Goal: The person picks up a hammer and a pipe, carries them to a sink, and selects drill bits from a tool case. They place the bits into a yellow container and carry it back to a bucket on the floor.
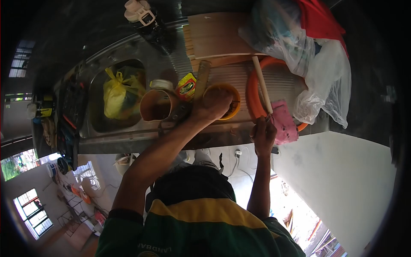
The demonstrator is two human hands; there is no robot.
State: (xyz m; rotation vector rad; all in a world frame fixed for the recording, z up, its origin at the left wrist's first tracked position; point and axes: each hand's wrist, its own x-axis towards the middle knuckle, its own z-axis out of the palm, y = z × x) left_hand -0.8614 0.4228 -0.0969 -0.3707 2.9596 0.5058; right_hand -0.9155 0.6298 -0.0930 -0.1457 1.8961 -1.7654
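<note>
My left hand (212, 107) reaches across the steel sink's drainboard (278, 83) and closes over the near rim of a round orange bowl (232, 97). A brown tube-shaped piece (155, 105) stands just left of that wrist, with a metal part (171, 120) below it. My right hand (263, 135) is at the counter's front edge, its fingers closed around the lower end of a thin white rod (262, 83). The rod slants up across an orange ring (253, 96). A pink cloth-like thing (284, 122) lies right beside my right hand.
A knotted yellow bag (120, 94) fills the sink basin. A yellow-red packet (187, 88) and a wooden stick (201, 79) lie behind the bowl. A wooden board (218, 34), a black white-capped bottle (145, 19), clear plastic bags (319, 68) and red cloth (319, 19) crowd the back.
</note>
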